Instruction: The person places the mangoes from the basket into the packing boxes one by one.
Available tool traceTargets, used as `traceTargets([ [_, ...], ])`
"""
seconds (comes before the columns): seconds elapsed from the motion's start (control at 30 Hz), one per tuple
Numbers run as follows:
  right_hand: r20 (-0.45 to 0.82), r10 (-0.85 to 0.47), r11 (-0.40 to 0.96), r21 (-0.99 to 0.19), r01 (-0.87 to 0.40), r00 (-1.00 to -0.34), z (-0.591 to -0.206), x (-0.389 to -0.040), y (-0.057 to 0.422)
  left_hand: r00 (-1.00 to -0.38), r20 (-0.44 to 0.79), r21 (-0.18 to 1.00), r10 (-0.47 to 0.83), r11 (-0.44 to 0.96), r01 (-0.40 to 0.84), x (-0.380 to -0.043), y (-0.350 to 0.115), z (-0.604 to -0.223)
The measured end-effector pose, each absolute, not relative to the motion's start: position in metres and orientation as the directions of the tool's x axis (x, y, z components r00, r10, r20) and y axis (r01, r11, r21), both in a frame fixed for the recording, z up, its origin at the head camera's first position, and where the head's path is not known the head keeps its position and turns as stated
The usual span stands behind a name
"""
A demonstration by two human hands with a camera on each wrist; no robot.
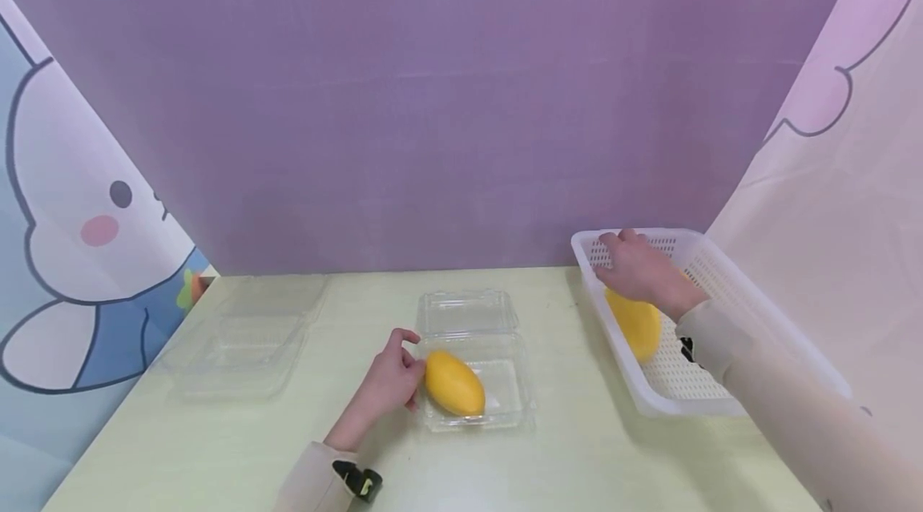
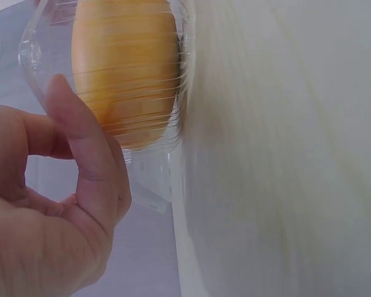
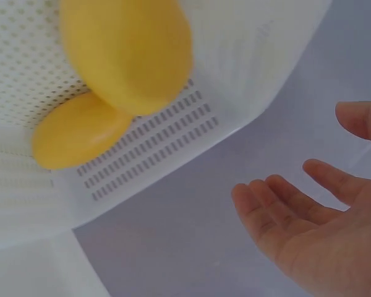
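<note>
A yellow mango (image 1: 454, 384) lies in a hinged clear plastic box (image 1: 508, 380) whose lid (image 1: 467, 312) is folded back. My left hand (image 1: 389, 380) is at the left side of this box and pinches its edge beside the mango. From the left wrist view, a fingertip (image 2: 60, 93) lies against the clear wall, and the mango (image 2: 127, 68) shows through the ribbed plastic. Over the left far part of a white basket (image 1: 627, 352), my right hand (image 1: 638, 268) hovers with loosely bent fingers and holds nothing. Beneath it, mangoes (image 3: 127, 49) lie in the basket, partly hidden by the hand and arm.
Clear plastic boxes (image 1: 245, 344), with lids up, stand at the left of the pale table (image 1: 461, 472). A purple cloth wall (image 1: 461, 111) rises behind the table. Printed cloths hang at both sides. The basket's raised rim (image 1: 613, 328) surrounds the mangoes.
</note>
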State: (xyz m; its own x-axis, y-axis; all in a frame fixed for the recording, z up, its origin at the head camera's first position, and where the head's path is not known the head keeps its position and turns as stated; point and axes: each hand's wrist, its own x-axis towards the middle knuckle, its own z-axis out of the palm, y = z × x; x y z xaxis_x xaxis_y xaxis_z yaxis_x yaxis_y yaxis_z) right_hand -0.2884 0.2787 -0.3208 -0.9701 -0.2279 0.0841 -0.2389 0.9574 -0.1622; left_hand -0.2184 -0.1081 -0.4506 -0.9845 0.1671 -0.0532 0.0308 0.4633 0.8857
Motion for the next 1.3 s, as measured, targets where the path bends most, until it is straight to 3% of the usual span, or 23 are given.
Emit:
traceTargets([
  [0.73, 0.013, -0.116, 0.968, -0.221, -0.116, -0.993, -0.344, -0.325, 0.338, -0.985, -0.043, 0.888, 0.169, 0.458, 0.04, -0.218, -0.11, -0.45],
  [1.3, -0.126, -0.097, 0.965, -0.255, -0.062, -0.987, -0.365, -0.333, 0.373, -0.982, -0.05, 0.888, 0.184, 0.458, 0.041, -0.216, -0.108, -0.449],
])
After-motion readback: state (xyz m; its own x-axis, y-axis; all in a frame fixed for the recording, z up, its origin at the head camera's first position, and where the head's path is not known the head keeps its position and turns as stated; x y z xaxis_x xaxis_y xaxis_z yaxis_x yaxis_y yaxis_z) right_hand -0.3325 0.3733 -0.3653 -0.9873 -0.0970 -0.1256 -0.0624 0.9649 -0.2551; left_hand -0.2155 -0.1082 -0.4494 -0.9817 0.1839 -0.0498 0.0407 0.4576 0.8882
